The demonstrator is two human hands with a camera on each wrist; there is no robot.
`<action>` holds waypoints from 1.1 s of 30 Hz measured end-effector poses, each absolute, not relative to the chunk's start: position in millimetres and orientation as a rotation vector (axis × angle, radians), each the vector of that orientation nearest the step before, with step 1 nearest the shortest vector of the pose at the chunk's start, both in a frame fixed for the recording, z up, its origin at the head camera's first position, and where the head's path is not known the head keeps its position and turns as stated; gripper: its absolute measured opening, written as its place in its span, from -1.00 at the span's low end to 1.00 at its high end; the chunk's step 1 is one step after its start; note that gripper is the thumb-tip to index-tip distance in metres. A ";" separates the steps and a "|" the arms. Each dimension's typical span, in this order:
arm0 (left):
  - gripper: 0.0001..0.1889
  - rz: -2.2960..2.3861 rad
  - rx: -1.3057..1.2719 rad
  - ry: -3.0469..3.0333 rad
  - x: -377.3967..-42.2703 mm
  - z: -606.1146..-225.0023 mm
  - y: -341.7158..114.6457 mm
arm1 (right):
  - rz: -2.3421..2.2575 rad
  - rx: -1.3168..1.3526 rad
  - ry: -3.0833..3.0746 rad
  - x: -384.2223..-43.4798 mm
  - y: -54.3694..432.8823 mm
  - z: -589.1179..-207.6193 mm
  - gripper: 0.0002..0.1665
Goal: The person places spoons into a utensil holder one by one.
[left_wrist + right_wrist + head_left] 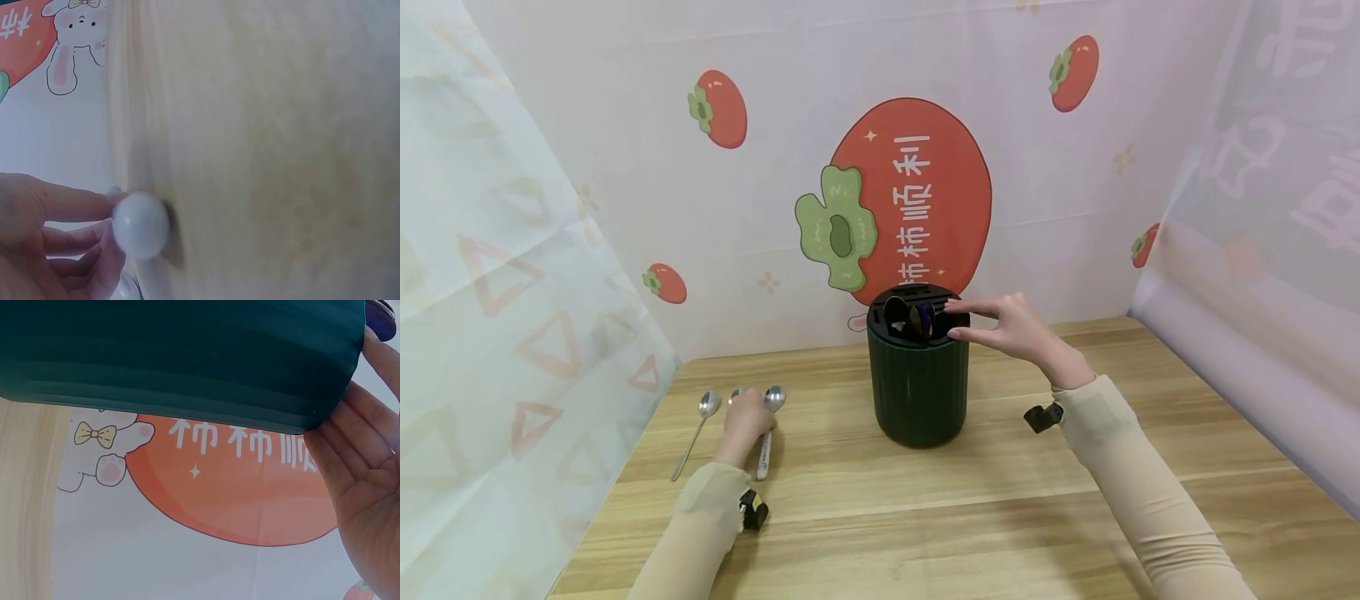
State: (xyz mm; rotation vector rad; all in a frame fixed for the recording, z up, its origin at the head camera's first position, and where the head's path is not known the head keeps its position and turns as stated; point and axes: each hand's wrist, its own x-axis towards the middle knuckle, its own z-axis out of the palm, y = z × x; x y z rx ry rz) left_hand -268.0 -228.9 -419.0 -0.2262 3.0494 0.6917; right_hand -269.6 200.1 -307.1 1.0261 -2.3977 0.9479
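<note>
On the left of the table, my left hand (pixel 747 421) pinches a metal spoon (pixel 766 446) by its handle, between thumb and fingertips. In the left wrist view the spoon's pale rounded end (pixel 142 225) points at the camera. A second spoon (pixel 734 394) is mostly hidden behind this hand, and a third spoon (pixel 703 417) lies to its left. My right hand (pixel 1011 325) touches the rim of a dark green ribbed utensil holder (pixel 919 392), fingers nearly straight. Inside its black slotted top stand dark utensils (pixel 897 312) and a purple-blue one (pixel 927 318).
The wood-grain table (pixel 850 525) meets a pale printed cloth backdrop (pixel 775 167) behind the holder. More cloth (pixel 497 333) hangs along the left and right sides. A small black camera (pixel 752 508) sits on each wrist.
</note>
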 end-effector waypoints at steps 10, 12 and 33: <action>-0.78 0.615 -0.186 3.086 -269.4 -419.0 -228.4 | 0.948 1.020 -2.406 -268.6 199.7 -305.9 -0.55; -0.80 0.612 -0.181 3.088 -269.9 -418.9 -228.3 | 0.958 1.022 -2.408 -268.2 199.6 -305.6 -0.55; -0.92 0.681 -0.177 3.045 -269.9 -416.6 -228.9 | 0.965 1.011 -2.425 -268.9 199.2 -304.2 -0.54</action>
